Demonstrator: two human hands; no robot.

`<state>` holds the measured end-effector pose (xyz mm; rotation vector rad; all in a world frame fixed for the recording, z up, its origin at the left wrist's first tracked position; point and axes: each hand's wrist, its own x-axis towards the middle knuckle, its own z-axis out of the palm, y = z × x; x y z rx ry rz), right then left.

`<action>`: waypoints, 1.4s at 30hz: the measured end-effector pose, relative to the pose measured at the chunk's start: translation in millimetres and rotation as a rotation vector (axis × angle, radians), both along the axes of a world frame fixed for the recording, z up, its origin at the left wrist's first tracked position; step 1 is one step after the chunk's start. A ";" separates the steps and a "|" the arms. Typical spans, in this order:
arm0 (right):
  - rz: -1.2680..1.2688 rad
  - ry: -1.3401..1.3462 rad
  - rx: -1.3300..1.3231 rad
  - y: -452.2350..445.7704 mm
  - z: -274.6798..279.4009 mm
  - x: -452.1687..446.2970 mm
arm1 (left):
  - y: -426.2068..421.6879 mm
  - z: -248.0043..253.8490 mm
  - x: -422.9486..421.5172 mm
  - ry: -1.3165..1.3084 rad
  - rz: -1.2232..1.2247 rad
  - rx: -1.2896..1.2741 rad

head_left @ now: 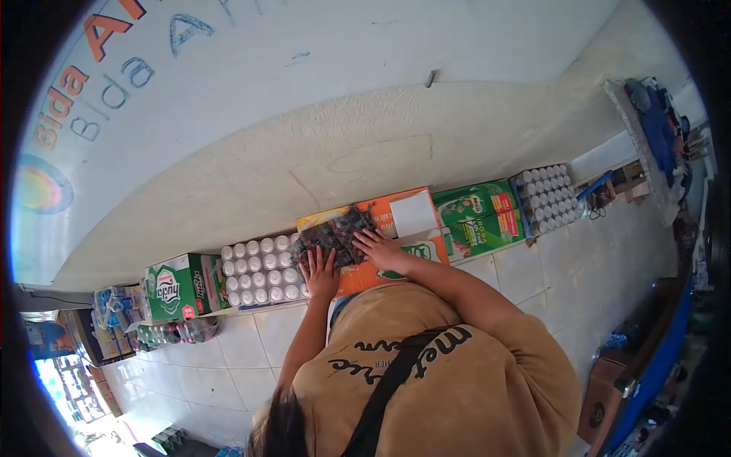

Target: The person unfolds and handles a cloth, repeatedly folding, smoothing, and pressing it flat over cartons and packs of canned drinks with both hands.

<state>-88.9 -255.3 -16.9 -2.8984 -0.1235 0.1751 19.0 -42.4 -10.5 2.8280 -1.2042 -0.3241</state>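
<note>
Currently, dark cloth (333, 238): rumpled, atop orange box (384, 218), next to cans (259, 268).
Pressing: probably best with even, light palms, clear of cans.
Left hand (319, 273): palm down, fingers spread on cloth's near edge, forearm roughly upright in view.
Right hand (381, 251): flat, fingers spread, cloth's right side; forearm slanting in.

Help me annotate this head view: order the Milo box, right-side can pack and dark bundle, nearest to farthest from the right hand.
1. Dark bundle: under the right hand
2. Milo box: to its right
3. Right-side can pack: farther right, beyond the box
</note>
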 end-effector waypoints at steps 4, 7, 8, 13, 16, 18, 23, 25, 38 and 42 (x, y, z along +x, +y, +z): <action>-0.117 -0.103 -0.079 -18.2 -19.5 -22.4 | -20.8 -6.3 0.3 0.043 -0.066 0.010; -0.245 0.044 -0.110 -42.2 14.6 -43.4 | -62.3 -20.3 -2.4 0.213 -0.194 -0.002; -0.307 -0.191 0.001 -51.6 2.7 -56.1 | -78.9 -25.6 -6.0 0.225 -0.258 -0.015; -0.376 -0.104 -0.011 -71.4 15.0 -101.8 | -150.1 -42.4 -40.9 0.356 -0.553 0.064; -0.373 -0.376 -0.046 -66.3 15.5 -133.2 | -142.1 -16.0 -56.0 0.297 -0.580 -0.016; -0.360 -0.246 0.004 -58.7 12.8 -141.2 | -126.0 -15.3 -54.0 0.232 -0.620 -0.004; -0.142 -0.144 0.097 -31.8 7.9 -136.4 | -61.9 -3.0 -54.1 0.208 -0.635 0.023; -0.105 -0.134 0.133 -18.5 7.0 -120.5 | -30.4 -1.8 -52.8 0.214 -0.566 0.015; -0.139 -0.268 0.231 44.6 -4.3 -71.9 | 35.6 -6.4 -51.6 0.095 -0.172 0.021; -0.345 -0.321 0.064 24.2 11.9 -104.5 | 5.1 -3.4 -46.7 0.174 -0.379 0.067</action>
